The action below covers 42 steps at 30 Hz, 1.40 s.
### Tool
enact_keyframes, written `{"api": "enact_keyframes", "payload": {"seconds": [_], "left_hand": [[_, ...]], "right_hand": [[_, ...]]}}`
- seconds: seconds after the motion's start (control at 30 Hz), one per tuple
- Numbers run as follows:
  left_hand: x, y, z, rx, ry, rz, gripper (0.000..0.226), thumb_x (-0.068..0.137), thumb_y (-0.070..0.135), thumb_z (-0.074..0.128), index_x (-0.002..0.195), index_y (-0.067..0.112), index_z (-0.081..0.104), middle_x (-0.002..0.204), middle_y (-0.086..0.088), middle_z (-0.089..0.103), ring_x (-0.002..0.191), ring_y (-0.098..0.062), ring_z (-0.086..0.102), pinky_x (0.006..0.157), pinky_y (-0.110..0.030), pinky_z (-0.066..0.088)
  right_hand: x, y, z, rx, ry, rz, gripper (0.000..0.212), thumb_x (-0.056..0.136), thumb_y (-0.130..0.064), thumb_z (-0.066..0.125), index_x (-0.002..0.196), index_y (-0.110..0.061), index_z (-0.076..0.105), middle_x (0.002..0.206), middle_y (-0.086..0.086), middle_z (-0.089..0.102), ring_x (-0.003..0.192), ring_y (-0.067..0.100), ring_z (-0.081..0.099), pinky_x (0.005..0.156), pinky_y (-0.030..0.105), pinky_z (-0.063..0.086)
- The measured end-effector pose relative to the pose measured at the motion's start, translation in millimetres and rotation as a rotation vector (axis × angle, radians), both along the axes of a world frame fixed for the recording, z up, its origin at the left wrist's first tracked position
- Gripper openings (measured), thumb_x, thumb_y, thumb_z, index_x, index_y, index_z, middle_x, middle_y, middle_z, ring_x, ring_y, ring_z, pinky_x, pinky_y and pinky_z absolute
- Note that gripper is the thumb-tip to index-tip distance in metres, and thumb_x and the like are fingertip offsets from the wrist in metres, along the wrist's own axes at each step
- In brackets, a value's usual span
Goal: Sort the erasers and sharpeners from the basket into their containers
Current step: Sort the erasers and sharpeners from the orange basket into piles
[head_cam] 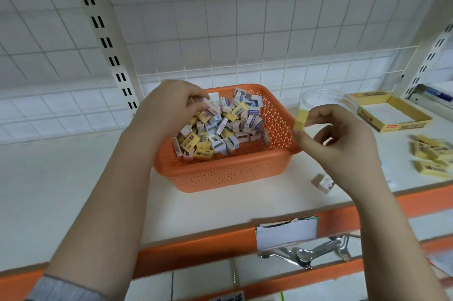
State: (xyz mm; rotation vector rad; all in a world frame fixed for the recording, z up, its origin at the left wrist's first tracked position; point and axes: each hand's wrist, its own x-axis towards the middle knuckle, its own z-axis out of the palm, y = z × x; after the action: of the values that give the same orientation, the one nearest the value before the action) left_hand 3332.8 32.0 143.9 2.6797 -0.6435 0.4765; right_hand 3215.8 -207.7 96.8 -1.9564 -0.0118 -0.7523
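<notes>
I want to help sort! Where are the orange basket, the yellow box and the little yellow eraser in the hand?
orange basket [228, 173]: head view, front wall.
yellow box [402, 126]: head view, front wall.
yellow eraser [300, 119]: head view, front face.

The shelf [73, 178] is a white flat surface with an orange front edge, spanning the middle of the frame. At centre stands an orange perforated basket [228, 170] filled with small boxed items. Right of it, a clear round container [326, 99] stands near the back. At upper right lies a yellow open box [392, 114]. At the right edge lies a cluster of yellow erasers [434, 156]. One small boxed item [323, 183] lies right of the basket.
</notes>
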Motion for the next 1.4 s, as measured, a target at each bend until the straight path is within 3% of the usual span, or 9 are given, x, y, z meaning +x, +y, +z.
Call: {"api": "enact_keyframes", "payload": {"seconds": [0.17, 0.37, 0.5, 0.63, 0.87, 1.1, 1.2, 1.3, 1.4], "left_hand": [[-37, -32, 0, -0.156, -0.002, -0.052, 0.023, 0.09, 0.028, 0.061, 0.11, 0.024, 0.069, 0.08, 0.018, 0.055, 0.08, -0.005, 0.05, 0.074, -0.025, 0.037], [-69, -99, -8, -0.175, 0.019, -0.097, 0.019, 0.089, 0.026, 0.061, 0.105, 0.021, 0.072, 0.093, 0.005, 0.067, 0.087, -0.012, 0.056, 0.078, -0.03, 0.044], [-89, -166, -22, -0.219, 0.018, -0.083, 0.02, 0.09, 0.025, 0.061, 0.107, 0.021, 0.071, 0.092, 0.009, 0.063, 0.083, -0.005, 0.048, 0.075, -0.024, 0.038], [-116, -249, -40, -0.34, 0.035, -0.04, 0.019, 0.088, 0.027, 0.063, 0.104, 0.022, 0.071, 0.076, 0.022, 0.051, 0.075, -0.008, 0.052, 0.073, -0.024, 0.038], [-150, -368, -55, -0.38, 0.144, -0.073, 0.021, 0.089, 0.03, 0.061, 0.107, 0.025, 0.07, 0.084, 0.019, 0.056, 0.066, 0.002, 0.05, 0.072, -0.023, 0.038], [-137, -454, -63, -0.55, 0.206, -0.156, 0.018, 0.086, 0.022, 0.066, 0.102, 0.019, 0.073, 0.083, 0.014, 0.062, 0.063, 0.007, 0.054, 0.066, -0.012, 0.043], [-114, -501, -73, -0.663, 0.299, -0.192, 0.019, 0.085, 0.023, 0.068, 0.102, 0.016, 0.073, 0.089, 0.005, 0.07, 0.073, -0.001, 0.06, 0.072, -0.021, 0.052], [-93, -547, -78, -0.703, 0.404, -0.196, 0.021, 0.085, 0.024, 0.067, 0.102, 0.015, 0.072, 0.091, 0.005, 0.07, 0.071, 0.004, 0.056, 0.06, -0.001, 0.041], [-76, -581, -82, -0.662, 0.459, -0.184, 0.023, 0.086, 0.026, 0.065, 0.105, 0.015, 0.071, 0.099, 0.003, 0.07, 0.068, 0.004, 0.052, 0.055, -0.004, 0.033]], "right_hand": [[-19, -23, -2, 0.012, -0.004, -0.085, 0.021, 0.074, -0.022, 0.076, 0.082, -0.03, 0.058, 0.083, -0.017, 0.061, 0.051, 0.013, 0.047, 0.053, 0.013, 0.036], [-44, -82, -5, 0.014, 0.007, -0.16, 0.018, 0.076, -0.019, 0.072, 0.086, -0.027, 0.059, 0.082, -0.013, 0.062, 0.053, 0.014, 0.049, 0.055, 0.019, 0.039], [-68, -152, -12, -0.007, -0.006, -0.205, 0.02, 0.077, -0.018, 0.074, 0.083, -0.03, 0.058, 0.08, -0.014, 0.061, 0.054, 0.012, 0.048, 0.054, 0.013, 0.037], [-100, -239, -18, -0.023, 0.058, -0.238, 0.019, 0.076, -0.023, 0.075, 0.083, -0.03, 0.059, 0.083, -0.007, 0.061, 0.054, 0.014, 0.047, 0.053, 0.024, 0.041], [-141, -347, -10, -0.026, 0.207, -0.299, 0.01, 0.08, -0.017, 0.071, 0.084, -0.023, 0.064, 0.078, -0.005, 0.064, 0.047, 0.007, 0.048, 0.044, 0.012, 0.034], [-161, -402, -13, 0.022, 0.248, -0.333, 0.01, 0.081, -0.018, 0.07, 0.085, -0.026, 0.065, 0.077, -0.01, 0.063, 0.04, 0.003, 0.044, 0.044, 0.008, 0.033], [-160, -414, -16, 0.028, 0.264, -0.348, 0.014, 0.079, -0.022, 0.069, 0.079, -0.033, 0.061, 0.079, -0.012, 0.064, 0.042, 0.006, 0.04, 0.044, 0.009, 0.033], [-152, -421, -18, 0.023, 0.278, -0.372, 0.014, 0.078, -0.022, 0.07, 0.078, -0.033, 0.061, 0.079, -0.013, 0.064, 0.045, 0.007, 0.042, 0.046, 0.011, 0.034], [-141, -428, -17, 0.009, 0.292, -0.385, 0.01, 0.078, -0.022, 0.07, 0.083, -0.027, 0.063, 0.079, -0.009, 0.064, 0.047, 0.007, 0.043, 0.047, 0.015, 0.035]]}}
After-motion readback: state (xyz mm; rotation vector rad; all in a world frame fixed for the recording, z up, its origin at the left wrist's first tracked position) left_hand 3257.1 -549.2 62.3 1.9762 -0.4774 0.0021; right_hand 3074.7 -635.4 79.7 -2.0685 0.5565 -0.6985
